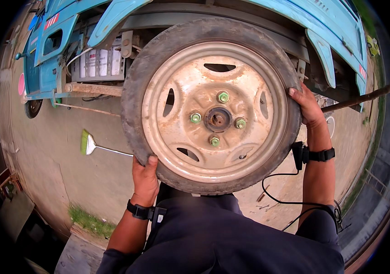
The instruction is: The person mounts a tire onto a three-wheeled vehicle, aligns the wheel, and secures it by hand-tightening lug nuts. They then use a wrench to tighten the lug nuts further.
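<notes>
A wheel (195, 165) with a rusty cream rim and a worn dark tyre (135, 86) stands upright against the side of a blue vehicle (341, 27). Several greenish lug nuts (223, 97) sit around its rusty hub (218, 119). My left hand (144, 181) grips the tyre at its lower left, thumb on the near sidewall. Higher up on the opposite side, my right hand (308, 105) clasps the tyre, its thumb near the rim. The other fingers of both hands are mostly hidden behind the tyre.
A green-and-white broom (87, 142) lies on the concrete to the left. A dark bar (363, 95) slants out from the vehicle at the right. Small metal tools (264, 195) rest on the ground right of the wheel. A cable (279, 202) hangs by my right arm.
</notes>
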